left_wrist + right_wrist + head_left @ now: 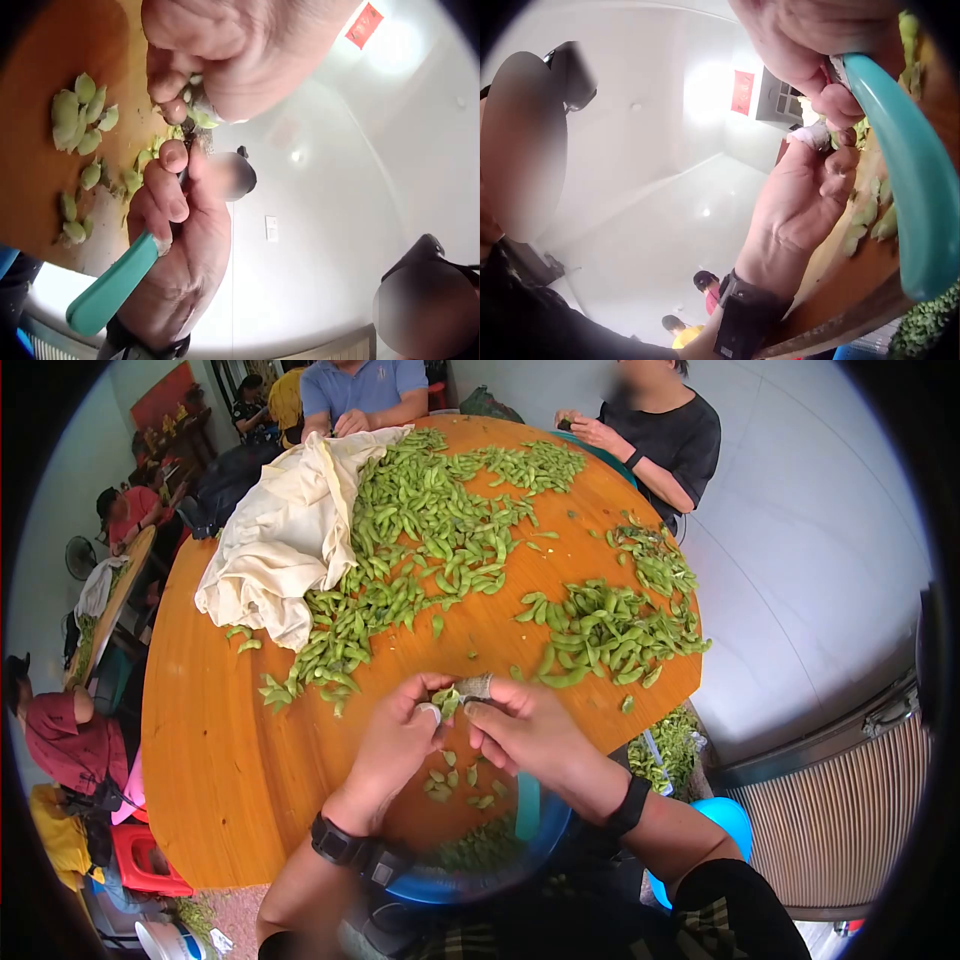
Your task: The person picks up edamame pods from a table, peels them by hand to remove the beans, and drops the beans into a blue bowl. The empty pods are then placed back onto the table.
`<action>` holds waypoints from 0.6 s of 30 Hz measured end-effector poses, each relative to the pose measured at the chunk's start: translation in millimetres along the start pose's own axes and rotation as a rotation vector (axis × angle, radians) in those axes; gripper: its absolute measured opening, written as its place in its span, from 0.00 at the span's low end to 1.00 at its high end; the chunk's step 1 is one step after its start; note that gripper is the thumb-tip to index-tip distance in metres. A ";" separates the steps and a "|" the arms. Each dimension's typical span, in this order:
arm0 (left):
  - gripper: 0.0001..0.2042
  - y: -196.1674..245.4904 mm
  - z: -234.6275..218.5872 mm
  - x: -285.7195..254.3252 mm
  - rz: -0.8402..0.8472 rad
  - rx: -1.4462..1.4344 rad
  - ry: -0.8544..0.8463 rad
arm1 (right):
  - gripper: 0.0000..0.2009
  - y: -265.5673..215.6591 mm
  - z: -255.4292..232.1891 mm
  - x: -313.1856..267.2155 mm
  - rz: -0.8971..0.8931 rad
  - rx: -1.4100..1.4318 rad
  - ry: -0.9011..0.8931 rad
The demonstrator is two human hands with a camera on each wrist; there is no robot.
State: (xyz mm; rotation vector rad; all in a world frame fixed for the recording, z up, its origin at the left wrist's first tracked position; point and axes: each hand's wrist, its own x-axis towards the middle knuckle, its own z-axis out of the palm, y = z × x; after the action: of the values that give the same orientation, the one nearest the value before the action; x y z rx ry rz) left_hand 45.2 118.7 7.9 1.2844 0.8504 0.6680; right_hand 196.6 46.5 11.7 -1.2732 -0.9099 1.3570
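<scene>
Over the table's near edge, my left hand (pixel 395 735) pinches a green soybean pod (pixel 446 703) between thumb and fingertips; a pale wrap covers its thumb. Close against it, my right hand (pixel 530 725) grips a tool with a teal handle (pixel 528 806), its fingers curled round it. The handle (pixel 116 289) sticks out below the palm in the left wrist view; the working end is mostly hidden by the fingers. A greyish wrap (pixel 472 687) covers one right finger. Several loose pods (pixel 79 112) lie on the wood beside the hands. Below them, a blue basin (pixel 410 887) holds shelled green beans (pixel 480 847).
Large heaps of pods (pixel 430 530) cover the far part of the round wooden table (pixel 220 740), with a smaller heap (pixel 615 630) at right. A cream cloth (pixel 275 540) lies at left. Two people sit across. A red stool (pixel 140 855) stands at lower left.
</scene>
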 end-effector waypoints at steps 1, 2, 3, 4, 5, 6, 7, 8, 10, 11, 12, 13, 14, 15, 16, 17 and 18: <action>0.17 0.6 1.4 -0.5 0.016 0.007 0.008 | 0.05 -2.1 -3.4 -0.8 0.000 0.001 -0.001; 0.17 -0.8 -0.9 -0.8 0.016 0.009 0.009 | 0.06 -7.5 -10.5 -0.8 -0.025 0.022 0.029; 0.16 -3.8 -7.5 -1.2 0.084 0.158 -0.016 | 0.07 -13.3 -19.1 -0.2 -0.049 0.045 0.059; 0.15 -5.7 -13.2 -2.8 0.152 0.307 -0.040 | 0.09 -20.3 -30.4 1.5 -0.027 0.011 0.143; 0.15 -6.0 -17.1 -6.3 0.152 0.309 -0.040 | 0.08 -23.7 -45.4 3.7 -0.069 -0.058 0.197; 0.14 -5.9 -20.2 -10.5 0.281 0.598 -0.059 | 0.07 -26.5 -61.3 3.6 -0.131 -0.215 0.236; 0.13 -5.2 -21.0 -14.6 0.411 0.885 -0.077 | 0.06 -28.3 -72.6 2.4 -0.193 -0.374 0.273; 0.13 -1.0 -17.4 -20.4 0.412 0.886 -0.072 | 0.06 -28.2 -77.6 -0.1 -0.195 -0.374 0.270; 0.10 10.9 -6.9 -35.2 0.318 1.021 -0.046 | 0.07 -25.1 -79.4 -9.3 -0.718 -1.067 0.162; 0.10 12.5 -5.3 -39.6 0.312 1.025 -0.043 | 0.08 -20.1 -68.8 -19.2 -0.685 -1.191 0.107; 0.09 12.9 -4.5 -44.2 0.323 1.017 -0.044 | 0.06 -19.5 -55.4 -26.8 -0.707 -1.190 -0.030; 0.08 13.6 -3.5 -46.9 0.340 1.012 -0.048 | 0.05 -18.0 -44.6 -30.1 -0.731 -1.184 -0.160; 0.08 14.6 -2.1 -48.9 0.336 1.021 -0.050 | 0.05 -13.5 -36.3 -28.7 -0.733 -1.175 -0.158; 0.08 15.2 -1.1 -51.4 0.339 1.010 -0.063 | 0.05 -8.5 -28.9 -26.4 -0.718 -1.183 -0.233; 0.08 14.9 -0.7 -54.7 0.340 0.999 -0.075 | 0.06 -5.2 -25.2 -25.8 -0.703 -1.189 -0.310; 0.08 11.6 -1.5 -56.7 0.334 1.004 -0.074 | 0.06 -4.8 -25.5 -25.5 -0.704 -1.180 -0.313; 0.08 5.4 -3.4 -57.2 0.362 0.975 -0.078 | 0.06 -5.8 -27.7 -23.6 -0.662 -1.234 -0.289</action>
State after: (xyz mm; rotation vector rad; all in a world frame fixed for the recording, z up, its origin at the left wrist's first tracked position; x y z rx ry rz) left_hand 11.6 74.3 22.5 2.3655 0.9165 0.4710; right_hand 222.9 21.5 18.0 -1.3880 -2.3182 0.3540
